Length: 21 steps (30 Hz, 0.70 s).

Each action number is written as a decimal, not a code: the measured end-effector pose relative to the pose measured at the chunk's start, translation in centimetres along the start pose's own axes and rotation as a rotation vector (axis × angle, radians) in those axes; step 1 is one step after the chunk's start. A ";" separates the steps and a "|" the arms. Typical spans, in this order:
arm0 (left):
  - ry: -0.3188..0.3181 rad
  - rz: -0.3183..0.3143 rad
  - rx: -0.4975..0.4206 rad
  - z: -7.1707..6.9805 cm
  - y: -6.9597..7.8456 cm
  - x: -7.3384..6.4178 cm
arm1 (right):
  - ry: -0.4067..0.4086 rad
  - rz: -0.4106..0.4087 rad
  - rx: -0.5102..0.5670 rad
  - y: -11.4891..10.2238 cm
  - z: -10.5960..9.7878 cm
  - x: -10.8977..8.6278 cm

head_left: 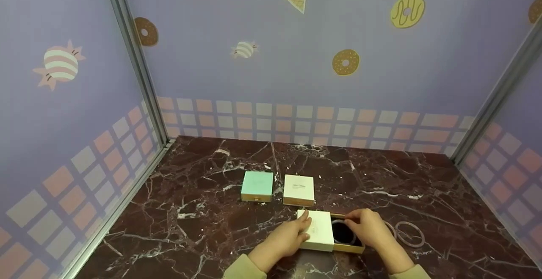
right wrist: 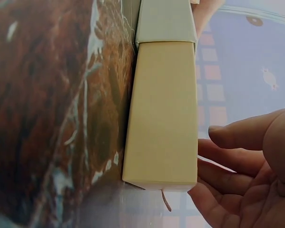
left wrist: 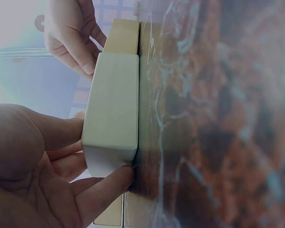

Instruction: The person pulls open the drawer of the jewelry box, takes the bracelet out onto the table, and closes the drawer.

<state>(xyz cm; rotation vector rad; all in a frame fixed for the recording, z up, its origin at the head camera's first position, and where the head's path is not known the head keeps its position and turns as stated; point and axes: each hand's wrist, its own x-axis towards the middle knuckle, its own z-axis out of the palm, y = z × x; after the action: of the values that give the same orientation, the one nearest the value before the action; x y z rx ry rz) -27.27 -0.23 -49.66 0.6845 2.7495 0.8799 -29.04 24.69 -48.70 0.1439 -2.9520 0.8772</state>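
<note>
A cream sliding box (head_left: 319, 230) lies on the table with its gold-sided drawer (head_left: 349, 249) pulled out to the right. My left hand (head_left: 283, 237) grips the sleeve at its left end, thumb and fingers around it. Inside the drawer a pale bangle (head_left: 355, 237) rests on a black lining. At the bangle's upper right edge, my right hand (head_left: 369, 228) pinches it between thumb and fingertips. In the right wrist view the drawer's side (right wrist: 161, 114) hides the bangle, and a small pull tab (right wrist: 166, 201) hangs from the drawer's end.
Behind stand a mint-green box (head_left: 257, 183) and another cream box (head_left: 299, 187), both shut. Right of the right hand lies a pale bangle (head_left: 422, 240), with a second bangle (head_left: 394, 229) partly hidden by that hand. Patterned walls (head_left: 296, 84) enclose the dark marbled table (head_left: 203, 228).
</note>
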 end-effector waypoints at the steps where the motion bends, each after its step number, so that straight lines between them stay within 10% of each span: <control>1: 0.001 0.001 0.003 0.0 0.0 0.0 | -0.001 -0.003 0.001 0.0 0.0 0.0; 21: 0.012 0.006 0.014 0.0 0.1 -0.1 | 0.057 -0.001 0.048 0.2 0.4 0.0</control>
<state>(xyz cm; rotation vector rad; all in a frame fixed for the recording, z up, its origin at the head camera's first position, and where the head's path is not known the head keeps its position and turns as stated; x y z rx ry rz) -27.17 -0.19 -49.61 0.6932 2.7677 0.8697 -29.05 24.59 -49.15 0.1207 -2.8790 0.9369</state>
